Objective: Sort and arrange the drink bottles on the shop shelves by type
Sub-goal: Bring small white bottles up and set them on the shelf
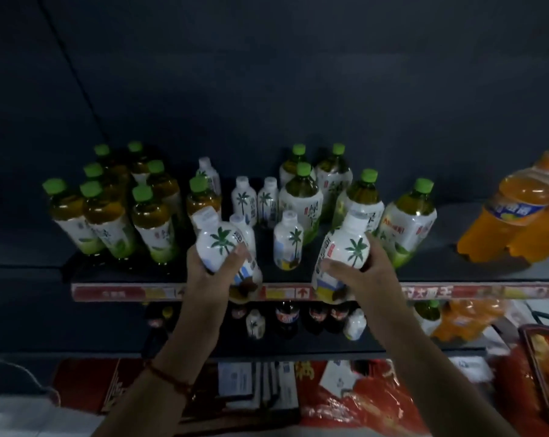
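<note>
My left hand point(208, 268) grips a white palm-tree bottle point(218, 241), tilted, at the front edge of the upper shelf point(115, 291). My right hand point(358, 274) grips a second white palm-tree bottle point(345, 244), also tilted, further right at the same edge. Between them stands another white palm bottle point(288, 241), with several more point(243, 198) behind it. Green-capped tea bottles stand in a group on the left point(109, 212) and another on the right point(361, 200).
Large orange soda bottles point(512, 212) stand at the shelf's right end. The lower shelf point(298, 346) carries dark cola bottles point(286, 315), small white bottles and orange bottles. Red packaging point(361, 402) lies below. A dark back panel rises behind the shelves.
</note>
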A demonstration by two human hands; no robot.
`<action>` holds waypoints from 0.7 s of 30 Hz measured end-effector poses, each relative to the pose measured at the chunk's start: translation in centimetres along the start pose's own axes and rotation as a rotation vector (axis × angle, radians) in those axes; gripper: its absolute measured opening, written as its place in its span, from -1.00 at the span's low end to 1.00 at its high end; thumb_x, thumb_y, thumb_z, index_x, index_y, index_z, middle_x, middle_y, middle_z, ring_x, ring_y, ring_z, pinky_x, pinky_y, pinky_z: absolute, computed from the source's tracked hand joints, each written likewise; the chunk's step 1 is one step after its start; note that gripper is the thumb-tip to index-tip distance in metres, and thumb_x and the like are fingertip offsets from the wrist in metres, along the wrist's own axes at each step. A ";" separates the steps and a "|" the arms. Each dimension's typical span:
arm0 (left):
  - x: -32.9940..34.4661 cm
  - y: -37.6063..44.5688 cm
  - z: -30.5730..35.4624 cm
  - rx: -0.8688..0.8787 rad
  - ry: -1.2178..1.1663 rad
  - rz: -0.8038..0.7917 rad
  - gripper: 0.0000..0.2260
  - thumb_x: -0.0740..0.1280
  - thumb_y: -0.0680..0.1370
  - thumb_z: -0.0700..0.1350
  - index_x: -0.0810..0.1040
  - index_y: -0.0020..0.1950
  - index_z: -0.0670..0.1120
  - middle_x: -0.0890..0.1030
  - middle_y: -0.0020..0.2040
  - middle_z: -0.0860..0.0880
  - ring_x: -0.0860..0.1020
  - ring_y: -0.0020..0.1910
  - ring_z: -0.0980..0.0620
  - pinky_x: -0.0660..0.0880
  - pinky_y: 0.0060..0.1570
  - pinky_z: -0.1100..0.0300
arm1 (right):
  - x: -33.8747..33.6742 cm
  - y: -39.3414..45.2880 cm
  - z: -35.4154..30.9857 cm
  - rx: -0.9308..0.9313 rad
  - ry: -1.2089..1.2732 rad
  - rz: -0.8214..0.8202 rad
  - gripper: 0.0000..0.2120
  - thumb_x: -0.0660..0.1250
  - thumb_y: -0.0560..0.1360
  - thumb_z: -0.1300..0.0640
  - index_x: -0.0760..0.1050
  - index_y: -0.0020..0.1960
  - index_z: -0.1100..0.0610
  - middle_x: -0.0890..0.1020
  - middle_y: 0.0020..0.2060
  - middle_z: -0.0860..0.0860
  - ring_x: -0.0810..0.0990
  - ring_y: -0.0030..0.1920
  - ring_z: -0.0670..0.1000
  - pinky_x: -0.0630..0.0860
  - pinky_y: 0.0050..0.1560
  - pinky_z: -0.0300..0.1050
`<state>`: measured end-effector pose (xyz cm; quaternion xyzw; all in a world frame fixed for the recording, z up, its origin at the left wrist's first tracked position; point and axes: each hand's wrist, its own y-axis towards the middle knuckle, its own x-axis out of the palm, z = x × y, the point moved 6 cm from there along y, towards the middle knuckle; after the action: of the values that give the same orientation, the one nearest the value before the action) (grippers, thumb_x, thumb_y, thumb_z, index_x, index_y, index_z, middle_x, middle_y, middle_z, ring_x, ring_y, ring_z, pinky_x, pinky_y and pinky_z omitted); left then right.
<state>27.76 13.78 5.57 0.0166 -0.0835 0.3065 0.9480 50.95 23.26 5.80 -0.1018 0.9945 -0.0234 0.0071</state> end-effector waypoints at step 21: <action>4.1 7.9 -7.2 0.222 1.021 0.101 -0.32 0.45 0.48 0.12 0.19 0.50 0.10 0.50 0.26 -0.09 0.57 0.08 -0.14 0.52 -0.20 0.09 | 1.5 9.6 6.4 -0.176 -0.587 0.063 -0.23 0.52 0.39 -0.04 0.22 0.48 -0.04 0.41 0.27 0.07 0.48 0.23 0.09 0.46 0.06 -0.13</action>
<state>27.50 23.17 -0.96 -0.0383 0.4214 0.3280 0.8446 47.70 32.11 -1.05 -0.0737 0.9507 0.0935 0.2862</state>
